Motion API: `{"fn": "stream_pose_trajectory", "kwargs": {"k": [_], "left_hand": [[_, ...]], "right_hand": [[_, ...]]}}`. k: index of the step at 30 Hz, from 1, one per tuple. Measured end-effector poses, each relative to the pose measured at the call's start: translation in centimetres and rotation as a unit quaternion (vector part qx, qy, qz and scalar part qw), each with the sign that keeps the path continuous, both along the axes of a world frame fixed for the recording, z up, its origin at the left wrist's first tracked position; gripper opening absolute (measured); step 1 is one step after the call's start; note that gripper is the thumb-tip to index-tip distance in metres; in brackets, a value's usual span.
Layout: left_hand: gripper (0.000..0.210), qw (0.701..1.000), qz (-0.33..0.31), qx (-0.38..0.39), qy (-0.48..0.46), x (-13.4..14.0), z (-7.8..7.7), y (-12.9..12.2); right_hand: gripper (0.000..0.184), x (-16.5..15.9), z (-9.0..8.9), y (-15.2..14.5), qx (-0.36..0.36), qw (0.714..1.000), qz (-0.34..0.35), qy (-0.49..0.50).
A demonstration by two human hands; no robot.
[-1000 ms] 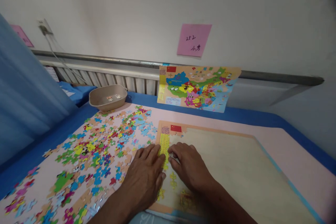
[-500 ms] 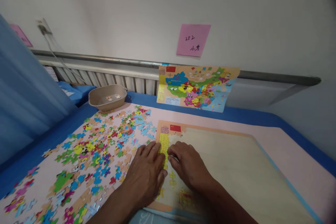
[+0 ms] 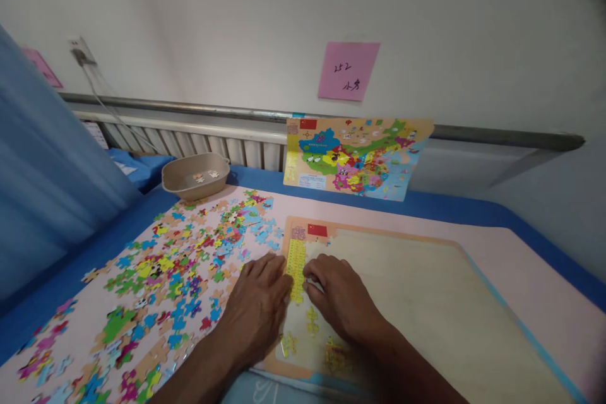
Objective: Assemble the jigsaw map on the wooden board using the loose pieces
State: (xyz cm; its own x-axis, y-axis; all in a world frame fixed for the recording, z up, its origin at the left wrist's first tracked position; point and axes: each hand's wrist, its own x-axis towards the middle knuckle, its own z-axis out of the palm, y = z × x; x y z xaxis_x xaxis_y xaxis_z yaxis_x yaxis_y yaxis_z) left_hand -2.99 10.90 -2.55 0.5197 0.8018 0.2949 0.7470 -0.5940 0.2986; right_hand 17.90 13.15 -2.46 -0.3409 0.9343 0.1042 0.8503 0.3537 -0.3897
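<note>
My left hand (image 3: 260, 297) lies over the left border of the puzzle board (image 3: 426, 303), its fingers stretched out beside the yellow strip of joined jigsaw pieces (image 3: 297, 265). On the strip's other side is my right hand (image 3: 343, 297), fingers curled in and thumb close to the index finger. Whatever its fingertips hold, if anything, is hidden. Below the strip, yellow jigsaw pieces (image 3: 312, 322) lie loose on the bare board, with another yellow piece (image 3: 288, 344) by my left wrist and a cluster of yellow pieces (image 3: 335, 355) under my right forearm. A red flag section (image 3: 317, 230) fills the board's upper left.
Many loose, coloured jigsaw pieces (image 3: 161, 265) spread over the pink sheet (image 3: 478, 243) on the left. A beige basin (image 3: 194, 186) behind them holds a few pieces. A printed map picture (image 3: 355, 158) leans against the rail (image 3: 511, 137). A blue curtain (image 3: 57, 189) hangs at far left.
My left hand has drawn back slightly to the left, uncovering more of the yellow strip and the loose piece near its wrist. My right hand stays almost in place. The view has shifted slightly.
</note>
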Motion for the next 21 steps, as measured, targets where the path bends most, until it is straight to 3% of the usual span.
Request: {"fn": "stream_pose_trajectory", "kwargs": {"k": [10, 21], "left_hand": [[0.031, 0.998, -0.052, 0.037, -0.022, -0.3, -0.2, -0.4], [0.024, 0.995, -0.032, 0.060, -0.073, -0.6, 0.6, -0.4]], "right_hand": [[0.007, 0.1, 0.2, 0.1, -0.010, 1.000, 0.005, -0.004], [0.007, 0.8, 0.9, 0.3, 0.004, 0.998, -0.014, 0.064]]}}
